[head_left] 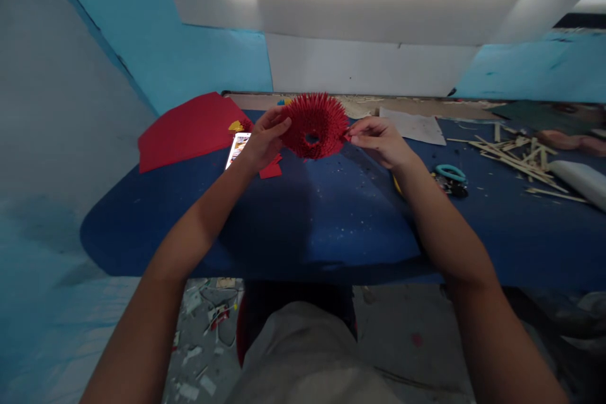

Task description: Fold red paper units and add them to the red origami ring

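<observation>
A red ring-shaped piece of folded paper, spiky all round with a hole in its middle, is held up above the blue table. My left hand grips its left edge, the thumb lying over the front. At the right edge my right hand is closed in a pinch on a small red folded paper piece, which touches or nearly touches the ring. Below the ring, on the left, lie small red paper pieces. A lit phone is partly hidden behind my left hand.
A large red sheet covers the table's back left. White paper, a teal ring-shaped item and scattered wooden sticks lie to the right. The wall stands close behind; litter covers the floor at lower left.
</observation>
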Available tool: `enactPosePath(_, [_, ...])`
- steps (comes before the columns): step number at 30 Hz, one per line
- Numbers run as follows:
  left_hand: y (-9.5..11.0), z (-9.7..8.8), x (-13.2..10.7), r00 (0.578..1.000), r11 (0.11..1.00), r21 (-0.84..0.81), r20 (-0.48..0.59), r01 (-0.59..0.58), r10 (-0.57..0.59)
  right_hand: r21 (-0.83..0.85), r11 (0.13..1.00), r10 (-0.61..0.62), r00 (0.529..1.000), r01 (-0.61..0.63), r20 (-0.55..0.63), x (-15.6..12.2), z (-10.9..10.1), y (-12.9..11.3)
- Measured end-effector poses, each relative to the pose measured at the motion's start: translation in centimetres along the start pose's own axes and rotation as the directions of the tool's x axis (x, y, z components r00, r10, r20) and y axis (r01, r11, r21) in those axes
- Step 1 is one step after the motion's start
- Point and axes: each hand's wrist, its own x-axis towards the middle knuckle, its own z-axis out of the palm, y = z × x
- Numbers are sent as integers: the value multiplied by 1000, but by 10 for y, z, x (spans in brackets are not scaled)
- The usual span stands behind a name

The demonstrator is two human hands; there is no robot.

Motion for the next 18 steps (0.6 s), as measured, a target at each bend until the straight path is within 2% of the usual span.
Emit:
enactPosePath(6, [1,1,-1,1000,999,-43,-2,17,-17,-15,1000,3,1000,-3,26,-1,4,2])
enactPosePath(12, [0,-3,5,1000,994,-104,-12,14,-15,-13,1000,-17,994,16,-110,3,4,4])
enactPosePath(18, [3,-4,7,992,965,-249,-73,78,-99,103,994,64,979,-45,-193,7,0,5])
